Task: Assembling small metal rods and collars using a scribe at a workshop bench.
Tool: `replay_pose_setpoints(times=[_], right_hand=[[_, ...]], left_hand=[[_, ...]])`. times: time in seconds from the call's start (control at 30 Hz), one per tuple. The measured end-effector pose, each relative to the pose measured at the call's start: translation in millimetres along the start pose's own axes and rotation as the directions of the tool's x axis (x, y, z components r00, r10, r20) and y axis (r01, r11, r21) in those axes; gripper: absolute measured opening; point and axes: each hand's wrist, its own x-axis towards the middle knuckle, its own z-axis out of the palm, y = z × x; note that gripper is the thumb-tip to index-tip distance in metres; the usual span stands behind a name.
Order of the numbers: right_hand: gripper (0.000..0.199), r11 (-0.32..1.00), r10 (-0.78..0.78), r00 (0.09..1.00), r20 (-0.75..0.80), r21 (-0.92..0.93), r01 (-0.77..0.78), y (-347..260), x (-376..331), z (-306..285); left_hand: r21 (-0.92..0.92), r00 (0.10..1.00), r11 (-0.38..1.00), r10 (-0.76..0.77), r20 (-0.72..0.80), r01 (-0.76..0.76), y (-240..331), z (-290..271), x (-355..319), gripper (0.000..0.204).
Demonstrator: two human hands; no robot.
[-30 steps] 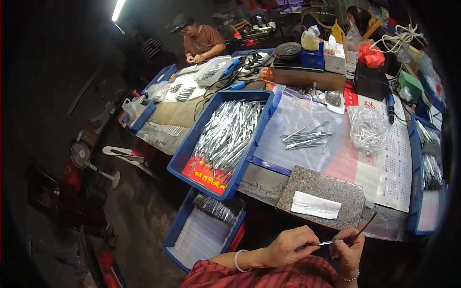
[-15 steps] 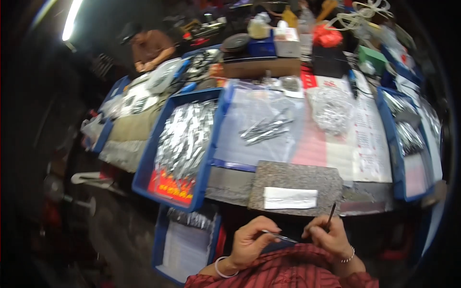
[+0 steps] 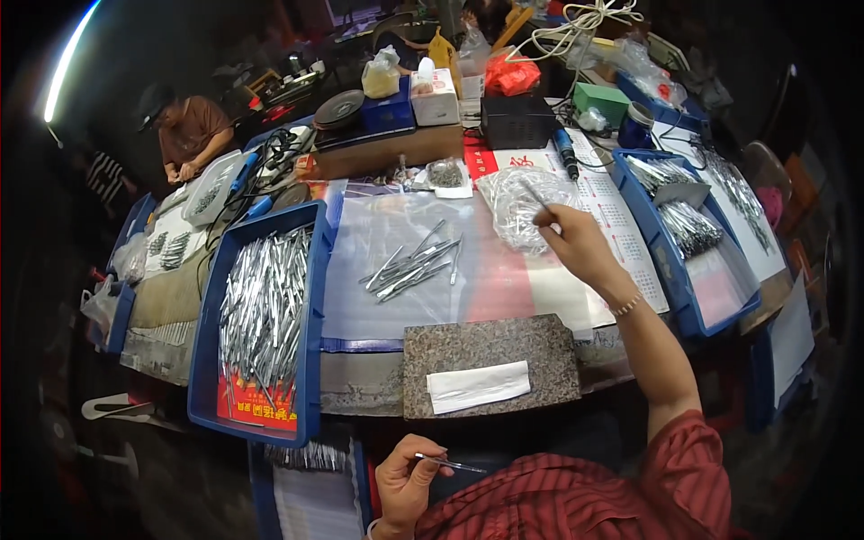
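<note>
At the far left, a blue tray (image 3: 310, 297) full of thin metal pieces sits on the workbench, its near end reaching past the bench edge. Below it and close to the body, the left hand (image 3: 405, 481) is curled, thumb and forefinger pinched on a slim metal tool (image 3: 450, 464) that lies nearly level, pointing right. The hand hangs low, under the bench edge, above the red striped sleeve (image 3: 576, 495).

On the bench in front, a speckled stone slab (image 3: 490, 360) carries a white strip (image 3: 477, 387), and beyond it a loose cluster of metal pieces (image 3: 414, 265) lies on a clear plastic sheet (image 3: 378, 270), with bare sheet around it.

To the right, the right arm stretches forward and up across the bench, a bracelet at the wrist. The right hand (image 3: 576, 247) is loosely closed, fingertips pinching a thin metal piece at the edge of a clear plastic bag (image 3: 517, 202) of small parts. Whether it also grips the bag I cannot tell. Just beyond the arm, another blue tray (image 3: 670, 270) holds more metal pieces.
</note>
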Motion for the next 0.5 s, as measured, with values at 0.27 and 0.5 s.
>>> replay_pose_setpoints(times=[0.27,0.5], right_hand=[[0.014,0.837,-0.045,0.926,0.376,-0.491,0.240,40.0,35.1,35.2],[0.007,0.999,-0.036,0.999,-0.033,0.030,0.037,7.6,14.0,-3.1]], left_hand=[[0.135,0.999,0.991,-0.006,-0.040,0.012,12.7,-3.1,-5.3,0.008],[0.092,0.994,0.993,-0.075,0.083,0.068,1.5,-16.9,-4.7,0.025]])
